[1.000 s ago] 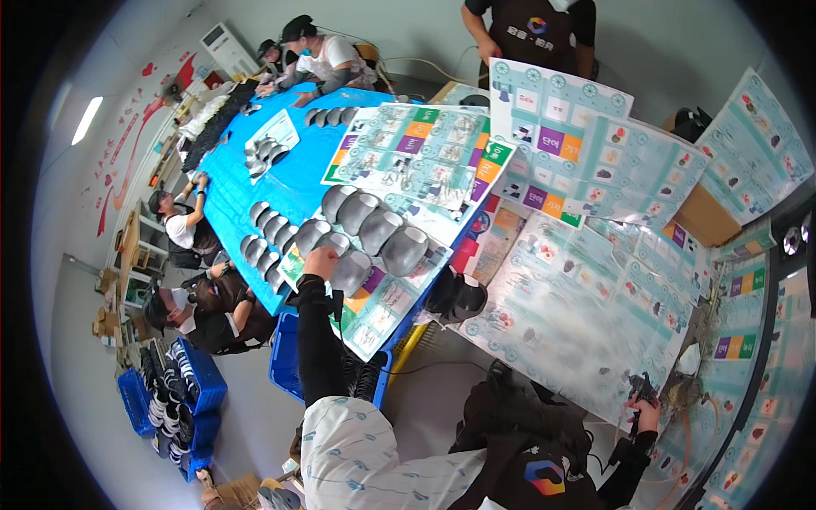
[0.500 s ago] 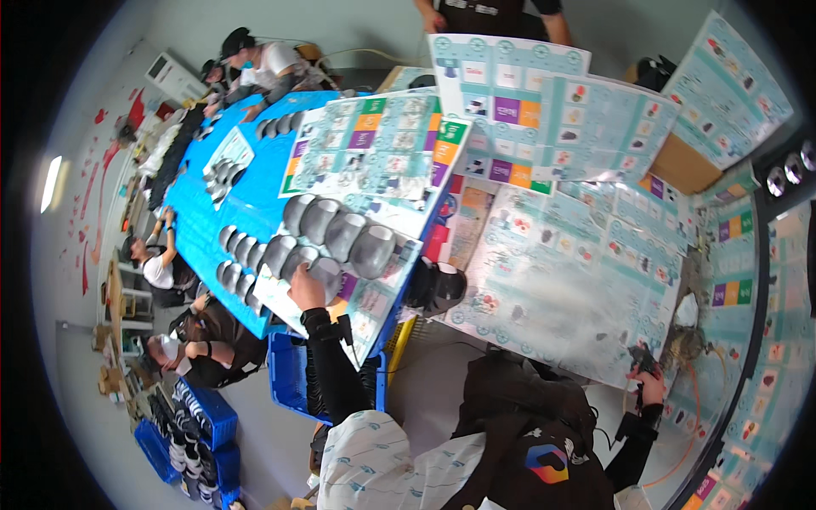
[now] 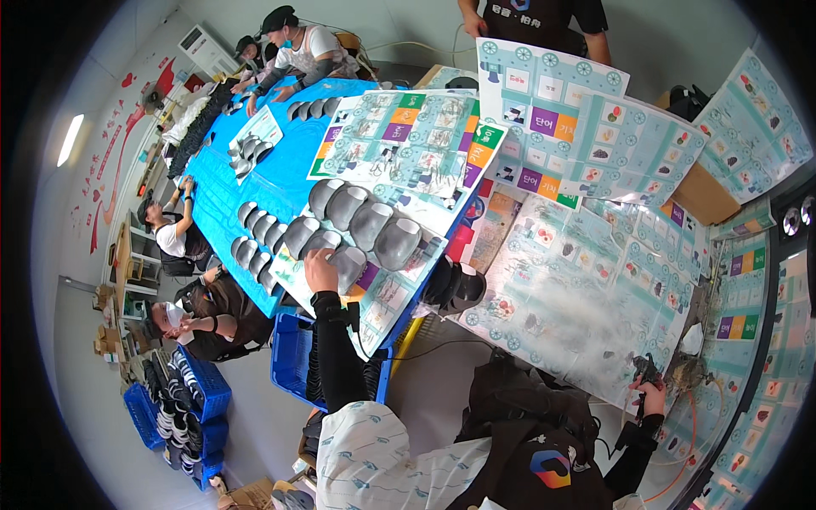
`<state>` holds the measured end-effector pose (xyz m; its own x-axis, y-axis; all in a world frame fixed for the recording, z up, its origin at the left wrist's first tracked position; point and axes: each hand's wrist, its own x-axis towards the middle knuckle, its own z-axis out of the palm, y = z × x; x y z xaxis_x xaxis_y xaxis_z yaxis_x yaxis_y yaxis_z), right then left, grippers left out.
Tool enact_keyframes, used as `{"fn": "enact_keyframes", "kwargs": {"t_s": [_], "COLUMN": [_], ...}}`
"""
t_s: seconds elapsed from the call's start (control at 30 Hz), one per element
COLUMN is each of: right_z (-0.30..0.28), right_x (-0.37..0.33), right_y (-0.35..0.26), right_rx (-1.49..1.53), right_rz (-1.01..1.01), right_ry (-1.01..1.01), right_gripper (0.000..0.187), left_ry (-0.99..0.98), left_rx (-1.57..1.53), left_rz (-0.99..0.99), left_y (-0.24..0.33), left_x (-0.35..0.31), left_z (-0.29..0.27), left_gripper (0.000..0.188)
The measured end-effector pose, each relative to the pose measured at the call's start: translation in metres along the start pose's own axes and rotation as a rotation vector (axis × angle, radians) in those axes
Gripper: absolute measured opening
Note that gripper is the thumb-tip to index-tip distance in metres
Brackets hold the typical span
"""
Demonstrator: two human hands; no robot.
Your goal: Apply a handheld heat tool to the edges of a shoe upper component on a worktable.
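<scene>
My left hand [image 3: 320, 274] reaches over the near edge of the table, its fingers closed at the rim of a dark grey curved shell [image 3: 349, 270]. That shell ends a row of similar grey shells, with another row of larger-looking grey shells [image 3: 370, 223] just beyond. They lie on printed sheets [image 3: 387, 308] covering the table. At the lower right, my right hand [image 3: 651, 398] is wrapped round a dark spray gun [image 3: 647, 369], held over the corner of a sheet-covered work surface [image 3: 544, 314]. Its fingers are partly hidden by the tool.
Stacked black curved pieces [image 3: 459, 287] sit between the two surfaces. A blue crate [image 3: 291, 357] stands below the table edge. Printed boards [image 3: 629, 149] stand upright behind the work surface. An orange hose [image 3: 693, 425] hangs at right. Co-workers sit along the blue-covered table [image 3: 212, 191].
The whole view has shifted, so the scene sits further right. My left hand stays at the same grey shell, and my right hand keeps the spray gun near the same corner.
</scene>
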<state>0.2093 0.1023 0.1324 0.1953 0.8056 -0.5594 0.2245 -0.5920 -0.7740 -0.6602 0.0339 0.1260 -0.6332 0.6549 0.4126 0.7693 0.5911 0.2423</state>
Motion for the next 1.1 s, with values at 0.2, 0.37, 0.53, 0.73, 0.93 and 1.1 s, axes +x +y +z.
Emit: {"fn": "enact_keyframes", "kwargs": {"t_s": [0.2, 0.37, 0.53, 0.73, 0.93, 1.1], "right_z": [0.009, -0.056, -0.077, -0.027, -0.037, -0.073], "right_x": [0.019, 0.071, 0.063, 0.042, 0.067, 0.091], "right_y": [0.008, 0.118, 0.163, 0.123, 0.143, 0.169], "right_rx": [-0.014, -0.106, -0.768, -1.208, -1.347, -1.382], "right_rz": [-0.021, -0.191, 0.148, 0.065, 0.002, -0.002], "right_ry": [-0.011, -0.060, 0.139, 0.258, 0.261, 0.282], "right_gripper": [0.031, 0.058, 0.067, 0.065, 0.063, 0.061], "left_ry": [0.189, 0.164, 0.180, 0.109, 0.391, 0.581], "left_rx": [0.103, -0.125, -0.145, -0.369, -0.707, -1.623], "left_rz": [-0.078, -0.059, -0.187, -0.349, -0.599, 0.002], "left_y": [0.004, 0.047, 0.107, 0.138, 0.185, 0.286], "left_x": [-0.007, -0.058, -0.166, -0.271, -0.303, -0.305], "left_z": [-0.035, -0.022, -0.073, -0.116, -0.249, -0.447], "left_gripper": [0.029, 0.029, 0.025, 0.023, 0.014, 0.030]}}
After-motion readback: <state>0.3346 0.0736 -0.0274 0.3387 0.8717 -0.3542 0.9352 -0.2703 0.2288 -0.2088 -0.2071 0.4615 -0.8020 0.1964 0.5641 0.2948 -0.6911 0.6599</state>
